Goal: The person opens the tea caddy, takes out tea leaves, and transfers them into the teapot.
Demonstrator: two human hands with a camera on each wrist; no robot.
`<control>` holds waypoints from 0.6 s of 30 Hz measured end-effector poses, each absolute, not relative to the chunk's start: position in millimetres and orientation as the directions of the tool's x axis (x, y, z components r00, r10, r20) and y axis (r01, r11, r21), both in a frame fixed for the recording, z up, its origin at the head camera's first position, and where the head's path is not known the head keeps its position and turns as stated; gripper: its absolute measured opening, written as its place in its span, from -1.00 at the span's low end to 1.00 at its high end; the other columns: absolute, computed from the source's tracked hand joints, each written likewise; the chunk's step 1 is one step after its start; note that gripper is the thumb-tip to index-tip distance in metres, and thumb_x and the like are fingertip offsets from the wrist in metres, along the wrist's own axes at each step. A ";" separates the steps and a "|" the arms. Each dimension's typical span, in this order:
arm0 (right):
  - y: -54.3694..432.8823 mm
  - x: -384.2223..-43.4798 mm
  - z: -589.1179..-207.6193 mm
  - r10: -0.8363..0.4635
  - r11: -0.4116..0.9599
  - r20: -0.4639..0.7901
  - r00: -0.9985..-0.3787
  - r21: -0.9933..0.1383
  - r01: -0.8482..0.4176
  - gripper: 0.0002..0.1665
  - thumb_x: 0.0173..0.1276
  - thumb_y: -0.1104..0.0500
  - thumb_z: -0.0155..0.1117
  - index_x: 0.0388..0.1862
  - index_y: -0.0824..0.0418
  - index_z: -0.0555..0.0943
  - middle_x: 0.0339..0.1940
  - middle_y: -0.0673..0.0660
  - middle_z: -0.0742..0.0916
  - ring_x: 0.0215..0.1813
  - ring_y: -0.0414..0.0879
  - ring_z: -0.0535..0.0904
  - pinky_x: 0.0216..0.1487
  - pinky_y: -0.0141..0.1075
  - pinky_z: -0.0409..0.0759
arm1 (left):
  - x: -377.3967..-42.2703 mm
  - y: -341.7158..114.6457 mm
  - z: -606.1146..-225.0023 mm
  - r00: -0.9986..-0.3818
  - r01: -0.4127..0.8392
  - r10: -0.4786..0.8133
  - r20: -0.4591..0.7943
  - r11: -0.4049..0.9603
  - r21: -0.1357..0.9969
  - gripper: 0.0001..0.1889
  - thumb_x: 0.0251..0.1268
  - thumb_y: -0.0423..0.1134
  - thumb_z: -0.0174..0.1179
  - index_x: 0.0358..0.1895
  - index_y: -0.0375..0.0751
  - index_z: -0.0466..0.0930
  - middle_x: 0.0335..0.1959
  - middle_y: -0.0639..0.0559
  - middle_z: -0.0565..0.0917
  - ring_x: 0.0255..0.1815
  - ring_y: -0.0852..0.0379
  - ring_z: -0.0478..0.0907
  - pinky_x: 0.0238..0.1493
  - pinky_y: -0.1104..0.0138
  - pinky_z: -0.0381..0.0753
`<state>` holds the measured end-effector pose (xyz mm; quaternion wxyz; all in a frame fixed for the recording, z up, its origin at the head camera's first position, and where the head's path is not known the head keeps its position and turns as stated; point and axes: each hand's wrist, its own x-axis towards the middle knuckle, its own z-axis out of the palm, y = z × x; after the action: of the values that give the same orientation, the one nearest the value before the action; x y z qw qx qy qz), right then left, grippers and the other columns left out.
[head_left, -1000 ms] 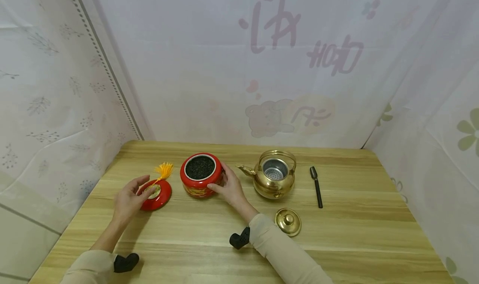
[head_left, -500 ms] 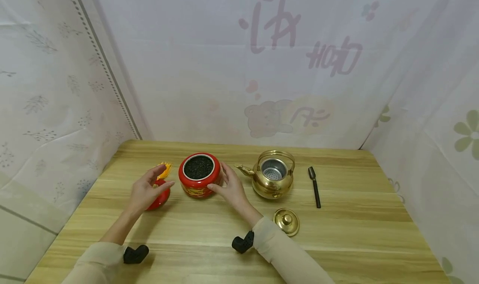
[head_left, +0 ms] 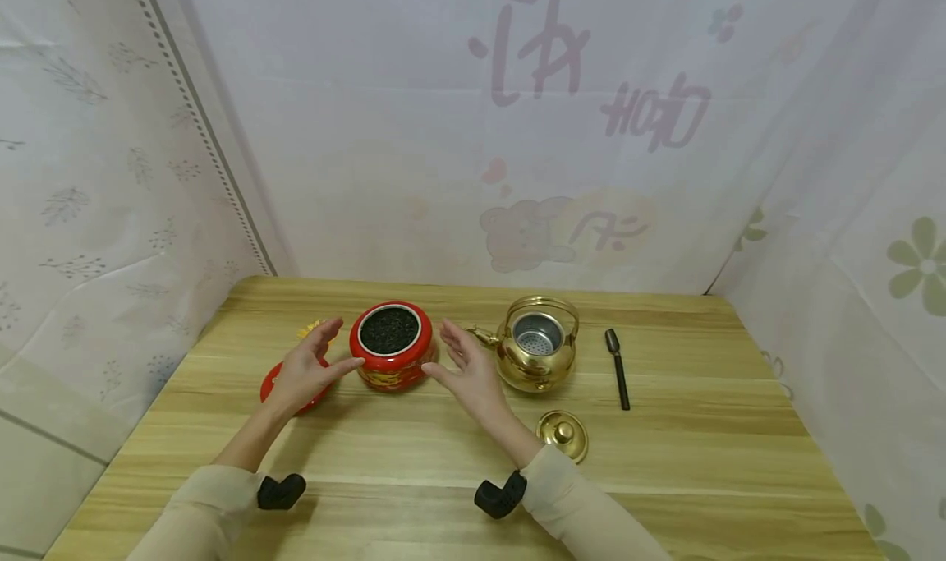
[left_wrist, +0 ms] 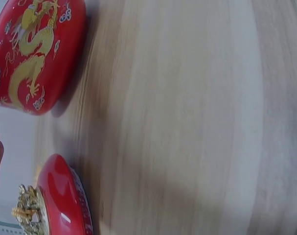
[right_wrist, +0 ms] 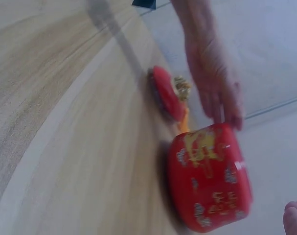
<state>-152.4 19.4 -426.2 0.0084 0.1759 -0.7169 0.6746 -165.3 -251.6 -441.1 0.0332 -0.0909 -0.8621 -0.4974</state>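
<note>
has nothing in the hands, both loosely spread: left hand point(head_left: 305, 374) just left of the red jar point(head_left: 388, 367), right hand point(head_left: 475, 378) just right; cannot tell about contact. finds the red jar below and left of the head view's centre, filled with dark leaves point(head_left: 389, 330). at lower left on the surface point(head_left: 414, 454), red lid point(head_left: 269, 380); at lower right, brass teapot point(head_left: 534, 370), brass lid point(head_left: 563, 436) and black scoop point(head_left: 622, 382).
</note>
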 end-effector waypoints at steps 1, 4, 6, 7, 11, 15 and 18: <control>22.2 -150.4 -423.3 -0.238 0.010 0.266 -0.934 -0.961 -0.276 -0.21 0.17 0.29 0.37 0.36 0.34 0.28 0.28 0.33 0.47 0.34 0.16 0.36 0.33 -0.06 0.34 | -166.3 -250.4 -441.1 -0.981 0.190 0.130 0.145 0.483 0.855 -0.16 0.11 -0.24 0.36 0.39 -0.46 0.08 0.40 -0.37 0.19 0.43 -0.28 0.08 0.37 -0.08 0.10; 31.9 -144.2 -414.1 -0.218 -0.022 0.318 -0.923 -0.947 -0.321 -0.27 0.16 0.34 0.36 0.30 0.41 0.33 0.17 0.35 0.54 0.26 0.25 0.42 0.28 -0.12 0.42 | -168.9 -246.8 -440.6 -0.980 0.188 0.147 0.133 0.482 0.856 -0.14 0.11 -0.24 0.36 0.40 -0.46 0.06 0.41 -0.37 0.17 0.44 -0.28 0.07 0.38 -0.09 0.11; 39.5 -140.1 -407.7 -0.193 -0.029 0.347 -0.918 -0.937 -0.348 -0.32 0.14 0.38 0.36 0.25 0.45 0.38 0.09 0.37 0.57 0.20 0.28 0.46 0.24 -0.13 0.47 | -170.3 -244.9 -440.2 -0.979 0.189 0.156 0.128 0.481 0.856 -0.13 0.10 -0.24 0.36 0.40 -0.46 0.05 0.41 -0.37 0.16 0.44 -0.28 0.07 0.38 -0.09 0.11; 43.8 -138.1 -404.6 -0.179 -0.025 0.355 -0.918 -0.934 -0.356 -0.34 0.13 0.39 0.36 0.23 0.45 0.40 0.07 0.38 0.57 0.18 0.29 0.47 0.22 -0.14 0.49 | -170.9 -244.1 -440.1 -0.979 0.190 0.159 0.127 0.482 0.855 -0.12 0.10 -0.24 0.37 0.40 -0.46 0.05 0.41 -0.36 0.16 0.43 -0.28 0.07 0.38 -0.09 0.12; 64.4 -133.0 -396.4 -0.122 -0.016 0.414 -0.902 -0.909 -0.416 -0.42 0.13 0.43 0.35 0.16 0.47 0.44 -0.02 0.45 0.57 0.08 0.25 0.53 0.13 -0.09 0.56 | -173.0 -241.8 -441.1 -0.977 0.199 0.169 0.132 0.484 0.852 -0.11 0.09 -0.25 0.37 0.41 -0.46 0.03 0.41 -0.38 0.15 0.43 -0.29 0.08 0.37 -0.11 0.13; 89.4 -130.1 -393.5 -0.071 0.001 0.475 -0.877 -0.879 -0.476 -0.46 0.14 0.47 0.31 0.13 0.49 0.44 -0.08 0.47 0.56 0.01 0.13 0.56 0.04 -0.25 0.61 | -174.8 -239.5 -442.8 -0.977 0.194 0.173 0.123 0.497 0.845 -0.10 0.10 -0.20 0.37 0.41 -0.45 0.02 0.41 -0.37 0.15 0.43 -0.29 0.08 0.37 -0.12 0.13; 110.1 -127.9 -392.8 -0.026 0.023 0.476 -0.879 -0.879 -0.476 -0.49 0.15 0.48 0.30 0.11 0.46 0.45 -0.10 0.45 0.55 -0.03 -0.02 0.57 0.02 -0.39 0.60 | -176.4 -237.6 -443.7 -0.976 0.196 0.181 0.120 0.503 0.842 -0.09 0.10 -0.18 0.37 0.42 -0.43 0.01 0.41 -0.38 0.16 0.43 -0.29 0.07 0.36 -0.14 0.12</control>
<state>-127.9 110.1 -392.8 0.1667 0.1805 -0.6954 0.6753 -176.4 -237.6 -443.7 0.0081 -0.1088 -0.8668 -0.4865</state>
